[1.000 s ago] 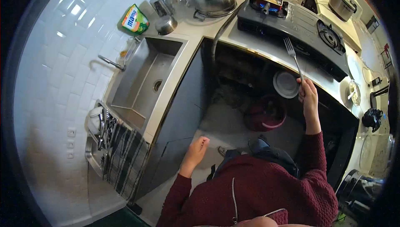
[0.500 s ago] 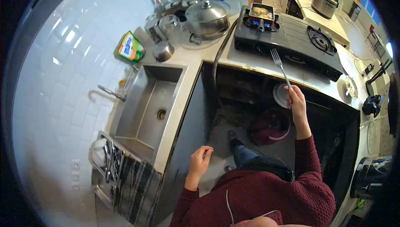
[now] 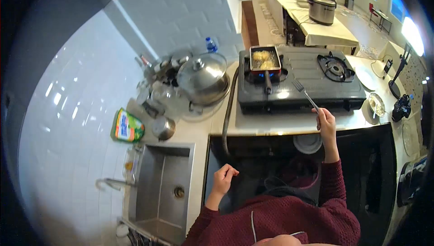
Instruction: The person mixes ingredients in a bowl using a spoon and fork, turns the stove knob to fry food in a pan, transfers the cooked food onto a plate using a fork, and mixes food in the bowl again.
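My right hand (image 3: pixel 326 121) is closed around the handle of a metal fork (image 3: pixel 305 94), whose tines point up and left over the front of the gas stove (image 3: pixel 300 76). Ahead and to the left of the fork, a small square frying pan (image 3: pixel 267 69) rests on the lit left burner, its handle toward me. Yellowish pieces of food (image 3: pixel 263 58) lie in the pan. My left hand (image 3: pixel 224 178) hangs in front of the counter, right of the sink, fingers curled together with nothing visible in them.
At left are a steel sink (image 3: pixel 156 192), a green detergent pouch (image 3: pixel 128 126), a metal cup (image 3: pixel 163 127) and a large lidded pot (image 3: pixel 203 81). A black hose (image 3: pixel 229 106) runs down beside the stove. Right of it stand a white plate (image 3: pixel 366 78) and a bowl with a spoon (image 3: pixel 376 104).
My view has tilted up, so the stove and pan appear lower and more fully. The fork now reaches over the stove's front, nearer the pan. My left hand's fingers are more curled.
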Tool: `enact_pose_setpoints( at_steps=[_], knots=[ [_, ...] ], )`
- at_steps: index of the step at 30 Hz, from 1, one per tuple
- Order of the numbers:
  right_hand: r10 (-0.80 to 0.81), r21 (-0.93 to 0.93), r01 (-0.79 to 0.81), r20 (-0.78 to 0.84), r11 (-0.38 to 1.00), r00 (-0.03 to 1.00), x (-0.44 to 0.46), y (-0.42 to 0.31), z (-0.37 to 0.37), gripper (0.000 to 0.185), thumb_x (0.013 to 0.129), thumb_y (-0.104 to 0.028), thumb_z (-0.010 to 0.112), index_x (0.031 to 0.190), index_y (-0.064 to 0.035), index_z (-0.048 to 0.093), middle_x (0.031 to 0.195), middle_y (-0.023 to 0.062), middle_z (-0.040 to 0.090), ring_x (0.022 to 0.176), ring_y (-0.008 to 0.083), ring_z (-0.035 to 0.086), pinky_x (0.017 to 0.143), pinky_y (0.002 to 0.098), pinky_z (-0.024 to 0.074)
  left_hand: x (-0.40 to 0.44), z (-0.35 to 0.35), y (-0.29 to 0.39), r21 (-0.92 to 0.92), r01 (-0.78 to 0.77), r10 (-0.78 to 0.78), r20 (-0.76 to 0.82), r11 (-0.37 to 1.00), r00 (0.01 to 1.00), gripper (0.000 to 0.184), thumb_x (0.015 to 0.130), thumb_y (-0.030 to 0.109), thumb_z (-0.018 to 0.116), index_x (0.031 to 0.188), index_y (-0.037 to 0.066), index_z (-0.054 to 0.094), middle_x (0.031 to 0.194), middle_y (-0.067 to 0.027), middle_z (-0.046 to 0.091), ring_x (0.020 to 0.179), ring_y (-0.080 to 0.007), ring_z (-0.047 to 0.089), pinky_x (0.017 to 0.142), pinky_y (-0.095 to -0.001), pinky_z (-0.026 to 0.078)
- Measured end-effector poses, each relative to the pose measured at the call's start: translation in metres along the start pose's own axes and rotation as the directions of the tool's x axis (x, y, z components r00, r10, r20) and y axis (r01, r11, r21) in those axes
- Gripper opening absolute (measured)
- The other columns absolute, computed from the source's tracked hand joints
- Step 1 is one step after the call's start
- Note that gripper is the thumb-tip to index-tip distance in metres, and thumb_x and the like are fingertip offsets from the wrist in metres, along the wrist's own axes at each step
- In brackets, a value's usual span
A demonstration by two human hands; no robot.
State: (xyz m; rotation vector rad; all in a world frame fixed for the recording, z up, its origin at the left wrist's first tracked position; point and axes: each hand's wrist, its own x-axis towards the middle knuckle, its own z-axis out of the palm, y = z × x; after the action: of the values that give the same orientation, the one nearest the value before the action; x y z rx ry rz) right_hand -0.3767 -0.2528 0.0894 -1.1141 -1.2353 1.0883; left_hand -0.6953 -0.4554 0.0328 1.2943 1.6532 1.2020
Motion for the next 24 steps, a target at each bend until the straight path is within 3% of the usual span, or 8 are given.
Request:
enact_pose_setpoints(
  at_steps=[6, 7, 8, 10, 14, 15, 18, 24],
  knots=[
    [-0.325, -0.423, 0.24, -0.141, 0.874, 0.935, 0.06, -0.022, 0.028, 0.023, 0.09, -0.018, 0.048, 0.09, 0.0005, 0.062, 0.054, -0.0015, 0.038, 0.047, 0.0038, 0.036, 0.042, 0.0216, 0.0295, 0.105, 0.016, 0.009, -0.193, 0.019, 0.019, 0.19, 0.981, 0.982, 0.022, 0.086, 0.01, 0.044, 0.071, 0.001, 0.057, 0.071, -0.0056, 0.061, 0.066, -0.0109, 0.057, 0.063, -0.0228, 0.045],
    [-0.288, -0.478, 0.193, -0.134, 0.857, 0.948, 0.062, -0.037, 0.035, 0.022, 0.088, -0.017, 0.05, 0.091, 0.0022, 0.061, 0.056, 0.005, 0.046, 0.051, 0.0078, 0.043, 0.047, 0.0232, 0.0354, 0.121, 0.02, 0.002, -0.21, 0.025, 0.027, 0.241, 0.977, 0.97, 0.02, 0.088, 0.013, 0.044, 0.075, 0.002, 0.056, 0.072, -0.005, 0.061, 0.066, -0.0104, 0.057, 0.065, -0.0229, 0.045],
    [-0.423, -0.536, 0.288, -0.144, 0.793, 0.895, 0.075, -0.028, 0.038, 0.021, 0.086, -0.016, 0.053, 0.09, 0.0025, 0.061, 0.065, 0.012, 0.057, 0.058, 0.0156, 0.053, 0.056, 0.0268, 0.0416, 0.137, 0.025, 0.001, -0.282, 0.075, 0.005, 0.272, 0.957, 0.962, 0.019, 0.088, 0.015, 0.044, 0.078, 0.003, 0.055, 0.074, -0.0053, 0.061, 0.067, -0.0105, 0.057, 0.065, -0.023, 0.046],
    [-0.438, -0.574, 0.283, -0.149, 0.768, 0.887, 0.089, -0.03, 0.046, 0.02, 0.085, -0.016, 0.054, 0.088, 0.002, 0.062, 0.076, 0.0171, 0.061, 0.069, 0.0245, 0.059, 0.064, 0.0311, 0.0447, 0.164, 0.037, 0.0, -0.405, 0.194, -0.045, 0.349, 0.894, 0.936, 0.017, 0.09, 0.018, 0.045, 0.084, 0.004, 0.054, 0.076, -0.006, 0.061, 0.067, -0.0106, 0.057, 0.065, -0.0233, 0.046],
    [-0.518, -0.63, 0.339, -0.117, 0.698, 0.848, 0.107, -0.03, 0.067, 0.018, 0.083, -0.015, 0.055, 0.084, 0.0015, 0.062, 0.077, 0.0168, 0.06, 0.069, 0.0297, 0.059, 0.062, 0.0335, 0.0452, 0.213, 0.053, 0.023, -0.356, 0.436, -0.175, 0.573, 0.826, 0.8, 0.03, 0.089, 0.037, 0.046, 0.101, 0.009, 0.047, 0.081, -0.0069, 0.061, 0.068, -0.0129, 0.059, 0.062, -0.0233, 0.047],
    [-0.519, -0.652, 0.329, -0.117, 0.683, 0.847, 0.108, -0.032, 0.072, 0.017, 0.082, -0.015, 0.055, 0.083, 0.0006, 0.062, 0.075, 0.0159, 0.06, 0.068, 0.0308, 0.058, 0.061, 0.0349, 0.0445, 0.225, 0.056, 0.026, -0.308, 0.441, -0.163, 0.635, 0.843, 0.755, 0.04, 0.088, 0.044, 0.043, 0.109, 0.009, 0.043, 0.089, -0.0104, 0.06, 0.072, -0.0178, 0.06, 0.065, -0.0285, 0.049],
    [-0.537, -0.719, 0.33, -0.071, 0.612, 0.841, 0.113, -0.038, 0.083, 0.016, 0.082, -0.015, 0.055, 0.084, -0.0008, 0.063, 0.072, 0.0153, 0.059, 0.066, 0.0306, 0.057, 0.059, 0.036, 0.0437, 0.248, 0.064, 0.039, -0.3, 0.479, -0.138, 0.714, 0.825, 0.686, 0.055, 0.085, 0.053, 0.04, 0.116, 0.007, 0.042, 0.089, -0.0101, 0.06, 0.074, -0.0175, 0.06, 0.068, -0.0298, 0.047],
    [-0.496, -0.733, 0.299, -0.06, 0.611, 0.866, 0.133, -0.047, 0.095, 0.016, 0.081, -0.015, 0.054, 0.083, -0.0012, 0.063, 0.075, 0.0153, 0.06, 0.071, 0.0314, 0.058, 0.063, 0.0361, 0.0443, 0.273, 0.077, 0.047, -0.31, 0.515, -0.134, 0.743, 0.799, 0.656, 0.061, 0.085, 0.058, 0.036, 0.117, 0.005, 0.043, 0.089, -0.011, 0.06, 0.075, -0.0183, 0.06, 0.07, -0.0325, 0.046]
  ],
)
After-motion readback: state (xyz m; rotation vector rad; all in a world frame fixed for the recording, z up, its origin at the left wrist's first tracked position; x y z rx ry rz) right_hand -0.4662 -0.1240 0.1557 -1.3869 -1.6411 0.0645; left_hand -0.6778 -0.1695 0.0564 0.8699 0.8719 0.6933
